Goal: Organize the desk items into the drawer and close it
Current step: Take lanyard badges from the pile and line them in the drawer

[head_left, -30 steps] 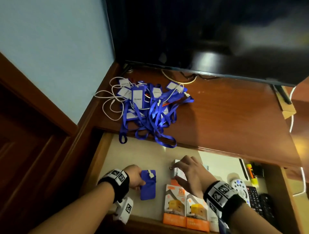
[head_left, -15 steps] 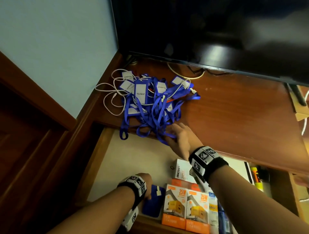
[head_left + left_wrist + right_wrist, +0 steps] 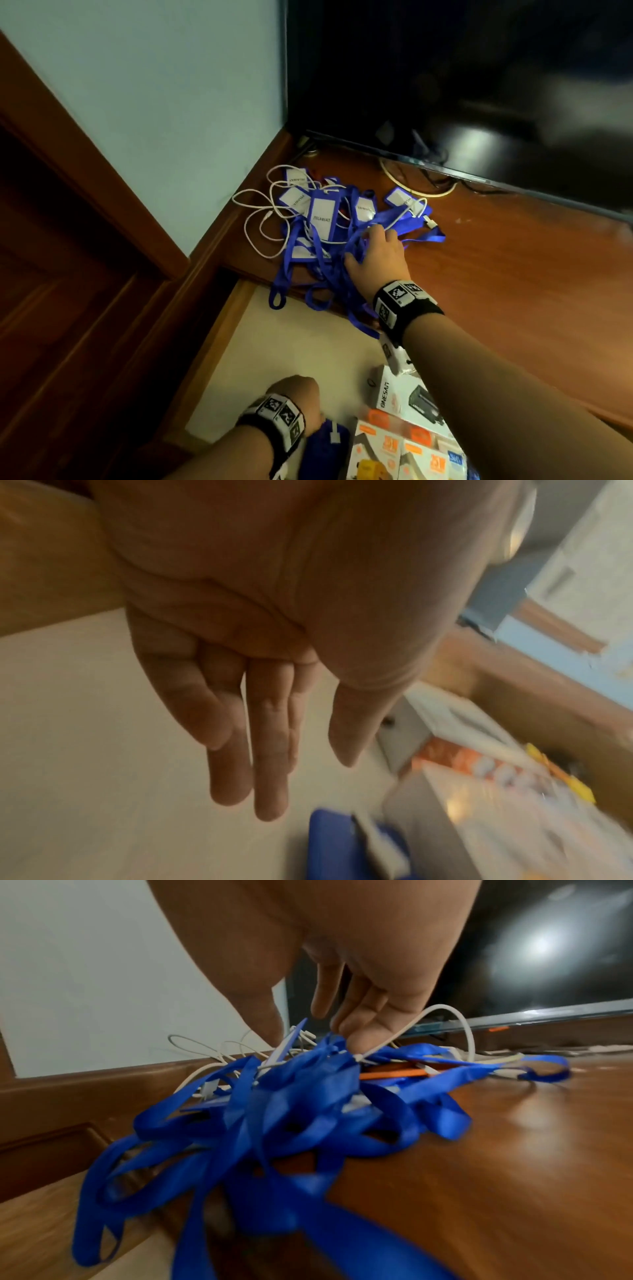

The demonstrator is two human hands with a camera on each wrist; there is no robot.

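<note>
A tangle of blue lanyards with white name badges lies on the desk's left end, some straps hanging over the open drawer. A white cable is mixed into it. My right hand lies on top of the pile, fingers spread. In the right wrist view its fingertips touch the lanyards and a loop of the white cable, not closed round them. My left hand hovers low in the drawer, its fingers straight and empty beside a blue pouch.
Orange charger boxes and a white box fill the drawer's near right. A black TV stands at the back of the wooden desk, with cables under it. The wall and a wooden panel close off the left.
My right hand has left the boxes in the drawer and moved up onto the lanyard pile on the desk. The left hand stays by the blue pouch, now off it.
</note>
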